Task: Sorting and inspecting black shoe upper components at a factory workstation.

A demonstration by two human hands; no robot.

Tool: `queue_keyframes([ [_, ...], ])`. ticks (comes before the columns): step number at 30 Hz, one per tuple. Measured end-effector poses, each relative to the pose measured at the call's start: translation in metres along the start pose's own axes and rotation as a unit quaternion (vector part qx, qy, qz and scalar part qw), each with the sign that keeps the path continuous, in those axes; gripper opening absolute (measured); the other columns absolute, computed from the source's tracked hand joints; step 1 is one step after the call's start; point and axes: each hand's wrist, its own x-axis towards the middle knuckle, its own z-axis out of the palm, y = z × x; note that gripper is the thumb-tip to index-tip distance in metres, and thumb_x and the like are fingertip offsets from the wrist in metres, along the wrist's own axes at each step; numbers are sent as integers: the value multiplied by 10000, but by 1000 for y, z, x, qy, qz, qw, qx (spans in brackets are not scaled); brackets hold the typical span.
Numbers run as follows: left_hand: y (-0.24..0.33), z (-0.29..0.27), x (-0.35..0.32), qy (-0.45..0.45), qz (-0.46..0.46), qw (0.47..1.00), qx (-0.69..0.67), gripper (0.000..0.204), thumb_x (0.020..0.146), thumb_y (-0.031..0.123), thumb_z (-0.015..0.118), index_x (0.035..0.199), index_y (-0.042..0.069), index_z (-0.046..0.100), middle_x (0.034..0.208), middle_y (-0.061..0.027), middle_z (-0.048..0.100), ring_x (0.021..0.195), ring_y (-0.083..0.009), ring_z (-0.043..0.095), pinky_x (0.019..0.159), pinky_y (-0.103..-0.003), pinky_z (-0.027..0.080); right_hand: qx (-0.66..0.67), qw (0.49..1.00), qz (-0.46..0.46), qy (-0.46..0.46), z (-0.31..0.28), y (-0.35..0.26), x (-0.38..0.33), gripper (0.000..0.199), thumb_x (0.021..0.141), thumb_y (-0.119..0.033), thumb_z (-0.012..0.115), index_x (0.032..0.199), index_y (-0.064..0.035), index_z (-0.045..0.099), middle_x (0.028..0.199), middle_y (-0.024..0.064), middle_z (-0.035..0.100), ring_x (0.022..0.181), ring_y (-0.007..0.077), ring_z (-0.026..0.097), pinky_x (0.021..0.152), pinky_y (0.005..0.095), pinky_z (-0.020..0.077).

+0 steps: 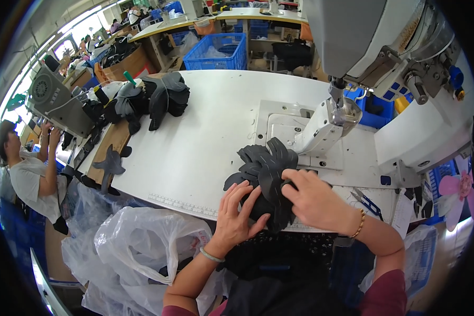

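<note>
A bundle of dark grey cut pieces (268, 171), stacked and fanned out like petals, lies at the front edge of the white sewing table (210, 142). On its left side rests my left hand (237, 213), its fingers spread and touching the pieces. My right hand (313, 197) is at the bundle's right side with fingers curled in. A dark bit shows by those fingers, but what they hold is hidden. Just beyond the bundle stands the sewing machine's white post (321, 126), under the machine head (361, 42).
Blue-handled scissors (367, 203) lie right of my right hand. More dark bundles (166, 97) sit at the table's back left. A clear plastic bag (142, 242) hangs at the front left. A blue crate (216, 51) stands behind. A co-worker (31, 174) works at far left.
</note>
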Motion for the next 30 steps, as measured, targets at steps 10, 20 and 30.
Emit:
queue_keyframes([
  [10, 25, -17, -18, -33, -303, 949, 82, 320, 830, 202, 603, 1061, -15, 557, 1058, -183, 465, 1006, -321, 448, 877, -426, 356, 135, 971, 193, 39, 5, 12, 7, 439, 769, -354, 714, 862, 17, 498, 949, 159, 507, 828, 298, 501, 744, 375, 427],
  [20, 41, -26, 12, 43, -526, 693, -492, 459, 919, 247, 547, 1219, -79, 428, 1156, -132, 541, 1027, -195, 534, 893, -298, 394, 326, 913, 214, 121, 56, 7, -11, 605, 743, -444, 730, 987, 15, 420, 981, 187, 471, 996, 348, 463, 874, 393, 390],
  [30, 45, 0, 25, 103, -365, 779, -500, 571, 788, 85, 690, 1209, 40, 308, 1163, -91, 441, 1087, -183, 467, 922, -330, 393, 148, 944, 224, 189, 34, 7, -24, 401, 837, -343, 654, 1015, -10, 518, 1075, 188, 496, 994, 291, 516, 857, 375, 410],
])
